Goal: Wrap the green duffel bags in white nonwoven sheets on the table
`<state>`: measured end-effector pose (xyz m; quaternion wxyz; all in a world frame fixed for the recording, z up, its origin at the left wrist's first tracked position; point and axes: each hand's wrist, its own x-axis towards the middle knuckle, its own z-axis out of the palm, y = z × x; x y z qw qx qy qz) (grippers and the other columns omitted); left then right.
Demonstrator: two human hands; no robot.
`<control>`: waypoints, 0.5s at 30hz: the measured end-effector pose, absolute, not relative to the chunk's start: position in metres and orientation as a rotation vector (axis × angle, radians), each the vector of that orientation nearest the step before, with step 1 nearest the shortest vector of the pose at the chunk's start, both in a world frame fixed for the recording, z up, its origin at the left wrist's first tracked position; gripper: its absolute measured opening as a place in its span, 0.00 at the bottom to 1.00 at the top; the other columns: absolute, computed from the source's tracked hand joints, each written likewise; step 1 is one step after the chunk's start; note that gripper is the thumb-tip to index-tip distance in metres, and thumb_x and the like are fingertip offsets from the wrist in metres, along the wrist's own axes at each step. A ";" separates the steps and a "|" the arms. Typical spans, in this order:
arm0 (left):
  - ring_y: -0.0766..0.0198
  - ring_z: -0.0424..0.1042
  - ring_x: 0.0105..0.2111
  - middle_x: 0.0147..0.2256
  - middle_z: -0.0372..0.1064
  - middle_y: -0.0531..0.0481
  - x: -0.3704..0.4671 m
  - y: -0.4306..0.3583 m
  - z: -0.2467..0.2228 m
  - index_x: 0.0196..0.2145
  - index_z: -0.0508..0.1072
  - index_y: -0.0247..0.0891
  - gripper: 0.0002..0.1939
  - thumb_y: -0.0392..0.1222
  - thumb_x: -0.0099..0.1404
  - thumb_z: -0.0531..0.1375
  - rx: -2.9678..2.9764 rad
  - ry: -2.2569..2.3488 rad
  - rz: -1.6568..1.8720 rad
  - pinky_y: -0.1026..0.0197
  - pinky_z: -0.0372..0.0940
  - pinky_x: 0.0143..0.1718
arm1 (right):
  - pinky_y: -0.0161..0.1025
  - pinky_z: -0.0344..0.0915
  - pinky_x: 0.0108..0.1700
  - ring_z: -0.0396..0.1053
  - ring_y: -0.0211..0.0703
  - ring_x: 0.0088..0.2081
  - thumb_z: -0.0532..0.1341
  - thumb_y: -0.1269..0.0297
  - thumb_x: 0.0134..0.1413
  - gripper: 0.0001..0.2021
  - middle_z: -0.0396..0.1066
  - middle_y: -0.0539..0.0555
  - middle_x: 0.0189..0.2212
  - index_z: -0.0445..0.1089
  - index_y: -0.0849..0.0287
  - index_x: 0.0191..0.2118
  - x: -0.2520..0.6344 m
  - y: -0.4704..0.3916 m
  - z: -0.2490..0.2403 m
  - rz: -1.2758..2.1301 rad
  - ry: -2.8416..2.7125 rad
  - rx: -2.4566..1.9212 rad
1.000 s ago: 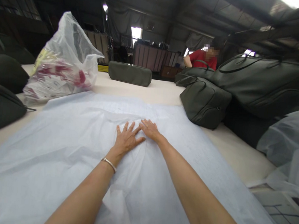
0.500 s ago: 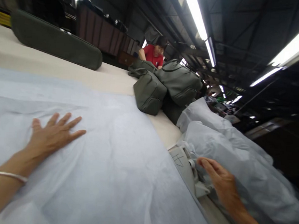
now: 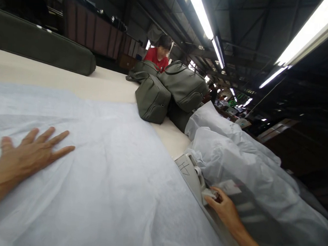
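My left hand (image 3: 28, 158) lies flat with spread fingers on a thin white sheet (image 3: 114, 187) covering much of the table. My right hand (image 3: 225, 208) is at the sheet's right edge, thumb and fingers closed around the near end of a white tape dispenser (image 3: 185, 165). Dark handwriting marks the dispenser's side. Whether a bit of tape is between the fingertips, I cannot tell. Beside my right hand, translucent white plastic bags (image 3: 234, 161) are heaped around dark contents.
Dark green bags (image 3: 154, 100) are piled at the table's far end, with a person in a red shirt (image 3: 154, 56) behind them. A long green bag (image 3: 40, 43) lies at the back left. Cream tabletop (image 3: 113, 85) shows beyond the sheet.
My right hand has moved down from beside the dispenser's middle onto its near end. My left hand stays flat on the sheet. The whole view has shifted so things appear further left.
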<state>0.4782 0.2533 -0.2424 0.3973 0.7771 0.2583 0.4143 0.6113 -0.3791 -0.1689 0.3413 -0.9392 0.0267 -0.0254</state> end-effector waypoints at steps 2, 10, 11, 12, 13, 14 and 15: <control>0.53 0.72 0.51 0.52 0.72 0.63 0.480 0.254 -0.244 0.63 0.47 0.60 0.39 0.51 0.59 0.17 1.604 0.515 0.793 0.32 0.64 0.46 | 0.43 0.69 0.41 0.75 0.54 0.38 0.69 0.47 0.32 0.31 0.78 0.54 0.34 0.73 0.59 0.45 0.615 -0.372 -0.163 -0.061 0.050 -2.447; 0.57 0.71 0.52 0.50 0.73 0.63 0.484 0.265 -0.257 0.65 0.40 0.54 0.38 0.44 0.60 0.17 1.133 0.541 0.656 0.36 0.65 0.44 | 0.42 0.69 0.45 0.73 0.50 0.43 0.66 0.43 0.39 0.22 0.78 0.57 0.38 0.78 0.58 0.32 0.633 -0.371 -0.130 0.370 0.208 -2.093; 0.57 0.72 0.51 0.50 0.74 0.63 0.485 0.265 -0.256 0.65 0.41 0.54 0.38 0.44 0.60 0.17 1.075 0.548 0.660 0.36 0.65 0.44 | 0.43 0.69 0.46 0.74 0.51 0.42 0.68 0.45 0.35 0.20 0.78 0.57 0.36 0.78 0.57 0.30 0.635 -0.371 -0.130 0.366 0.227 -2.075; 0.58 0.72 0.50 0.48 0.75 0.63 0.485 0.264 -0.253 0.65 0.42 0.54 0.38 0.44 0.61 0.17 1.020 0.558 0.668 0.36 0.65 0.43 | 0.45 0.69 0.46 0.74 0.52 0.41 0.70 0.48 0.32 0.18 0.78 0.57 0.35 0.78 0.56 0.27 0.636 -0.371 -0.130 0.359 0.249 -2.050; 0.59 0.73 0.49 0.46 0.76 0.62 0.486 0.262 -0.249 0.64 0.45 0.53 0.38 0.43 0.61 0.17 0.977 0.574 0.650 0.36 0.65 0.43 | 0.46 0.69 0.47 0.75 0.54 0.41 0.71 0.49 0.30 0.16 0.78 0.57 0.34 0.78 0.54 0.26 0.636 -0.371 -0.131 0.341 0.270 -2.020; 0.59 0.73 0.48 0.43 0.77 0.61 0.486 0.260 -0.245 0.64 0.47 0.51 0.39 0.42 0.61 0.18 0.942 0.595 0.639 0.36 0.64 0.43 | 0.47 0.69 0.48 0.75 0.55 0.41 0.71 0.50 0.30 0.14 0.78 0.58 0.34 0.78 0.52 0.24 0.636 -0.373 -0.132 0.314 0.285 -1.993; 0.60 0.74 0.47 0.40 0.78 0.60 0.486 0.256 -0.239 0.63 0.50 0.48 0.38 0.41 0.61 0.19 0.904 0.630 0.641 0.36 0.65 0.42 | 0.48 0.69 0.49 0.75 0.57 0.43 0.70 0.50 0.31 0.12 0.78 0.58 0.35 0.78 0.50 0.23 0.634 -0.375 -0.132 0.275 0.296 -1.972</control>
